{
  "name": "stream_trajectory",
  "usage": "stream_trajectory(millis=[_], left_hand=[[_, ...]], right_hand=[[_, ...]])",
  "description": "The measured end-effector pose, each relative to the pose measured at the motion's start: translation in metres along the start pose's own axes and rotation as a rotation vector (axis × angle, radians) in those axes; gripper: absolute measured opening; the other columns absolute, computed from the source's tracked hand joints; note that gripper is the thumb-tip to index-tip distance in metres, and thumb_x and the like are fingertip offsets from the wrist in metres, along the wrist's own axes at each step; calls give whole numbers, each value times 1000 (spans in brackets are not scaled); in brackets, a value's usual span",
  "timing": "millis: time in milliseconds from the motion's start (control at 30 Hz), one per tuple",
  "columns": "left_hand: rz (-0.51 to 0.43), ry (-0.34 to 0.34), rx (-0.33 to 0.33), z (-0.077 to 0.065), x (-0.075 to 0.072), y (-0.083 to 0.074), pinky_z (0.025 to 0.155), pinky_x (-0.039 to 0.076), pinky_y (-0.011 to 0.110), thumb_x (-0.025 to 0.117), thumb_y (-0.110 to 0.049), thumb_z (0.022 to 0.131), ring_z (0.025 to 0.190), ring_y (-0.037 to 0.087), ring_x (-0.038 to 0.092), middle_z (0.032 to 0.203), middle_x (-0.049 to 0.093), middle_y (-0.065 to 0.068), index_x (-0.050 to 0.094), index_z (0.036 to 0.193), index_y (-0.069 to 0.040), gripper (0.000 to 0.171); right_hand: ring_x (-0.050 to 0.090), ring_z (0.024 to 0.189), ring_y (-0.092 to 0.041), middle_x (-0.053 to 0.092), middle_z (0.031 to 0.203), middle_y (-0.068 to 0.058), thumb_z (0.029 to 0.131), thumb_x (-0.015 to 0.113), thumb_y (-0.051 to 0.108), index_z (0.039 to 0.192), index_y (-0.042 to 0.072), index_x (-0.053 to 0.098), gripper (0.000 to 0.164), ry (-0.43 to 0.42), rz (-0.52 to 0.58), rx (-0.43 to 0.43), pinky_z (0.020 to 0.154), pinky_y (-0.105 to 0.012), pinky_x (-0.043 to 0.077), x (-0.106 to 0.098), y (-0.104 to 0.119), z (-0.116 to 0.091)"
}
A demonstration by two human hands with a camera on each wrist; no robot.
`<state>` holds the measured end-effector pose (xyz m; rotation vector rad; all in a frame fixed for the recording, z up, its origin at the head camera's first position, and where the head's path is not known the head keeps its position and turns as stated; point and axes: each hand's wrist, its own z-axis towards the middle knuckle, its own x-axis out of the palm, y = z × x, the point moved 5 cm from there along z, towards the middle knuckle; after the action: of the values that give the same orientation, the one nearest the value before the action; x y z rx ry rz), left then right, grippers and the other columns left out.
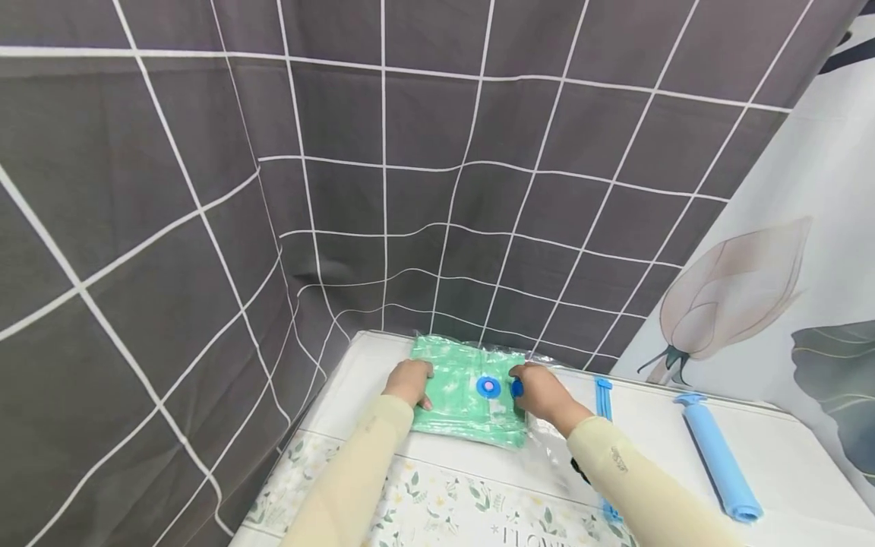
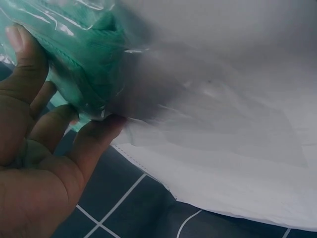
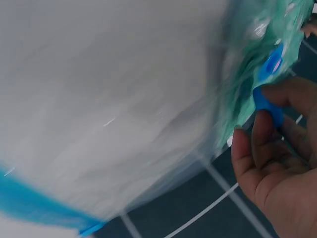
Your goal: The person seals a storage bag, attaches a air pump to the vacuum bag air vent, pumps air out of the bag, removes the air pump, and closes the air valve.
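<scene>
A clear vacuum storage bag (image 1: 447, 429) with folded green cloth inside lies on the white surface. Set in its top is a round blue valve (image 1: 488, 387) with a pink centre. At the bag's left edge my left hand (image 1: 408, 382) holds the packed part, thumb on one side and fingers on the other, as the left wrist view (image 2: 44, 144) shows. My right hand (image 1: 544, 391) pinches a round blue valve cap (image 3: 267, 106) between thumb and fingers, just right of the valve. The bag's slack clear film spreads out under the right forearm.
A blue zip slider strip (image 1: 604, 399) runs along the bag's right end, partly behind the right forearm. Farther right lies a light blue hand pump (image 1: 721, 460). A floral printed mat (image 1: 437, 486) covers the front. Dark grid-patterned curtain (image 1: 437, 197) stands behind and at left.
</scene>
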<state>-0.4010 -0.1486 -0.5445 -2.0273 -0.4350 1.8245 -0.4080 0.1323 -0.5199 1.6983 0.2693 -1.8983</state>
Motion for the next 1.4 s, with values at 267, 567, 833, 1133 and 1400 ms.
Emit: stream_trajectory(millis=[267, 567, 833, 1133, 1400], left_hand=[[-66, 9, -44, -19, -15, -21, 99, 65, 50, 96, -10, 69, 115, 37, 68, 144, 74, 27, 77, 138, -2, 72], [-79, -2, -45, -31, -16, -23, 83, 65, 36, 92, -9, 76, 102, 31, 71, 140, 77, 27, 76, 140, -1, 66], [-95, -11, -36, -27, -11, -19, 71, 62, 29, 89, -10, 80, 98, 29, 71, 139, 76, 28, 77, 139, 0, 61], [-65, -8, -23, -25, -14, -21, 93, 68, 43, 93, -10, 73, 107, 35, 73, 138, 78, 27, 78, 137, 0, 66], [-120, -2, -44, -24, -16, -20, 64, 62, 27, 90, -7, 80, 87, 25, 70, 140, 76, 29, 76, 139, 1, 62]], right_hand=[[82, 101, -33, 85, 111, -15, 80, 94, 6, 129, 3, 77, 52, -32, -99, -94, 91, -56, 70, 46, -17, 33], [83, 100, -32, 85, 110, -10, 87, 97, 11, 120, 11, 79, 38, 9, -75, -116, 85, -56, 70, 21, 31, 17], [83, 116, -35, 86, 120, -13, 90, 95, 8, 120, 5, 83, 33, 66, -32, -78, 104, -52, 69, 4, 52, 12], [83, 115, -32, 87, 118, -11, 94, 92, 8, 117, 4, 87, 24, 69, -18, -146, 102, -48, 70, 8, 56, 20], [76, 82, -23, 77, 93, -7, 99, 88, 36, 104, 4, 82, 32, 16, -128, -138, 78, -45, 71, 18, 45, 30]])
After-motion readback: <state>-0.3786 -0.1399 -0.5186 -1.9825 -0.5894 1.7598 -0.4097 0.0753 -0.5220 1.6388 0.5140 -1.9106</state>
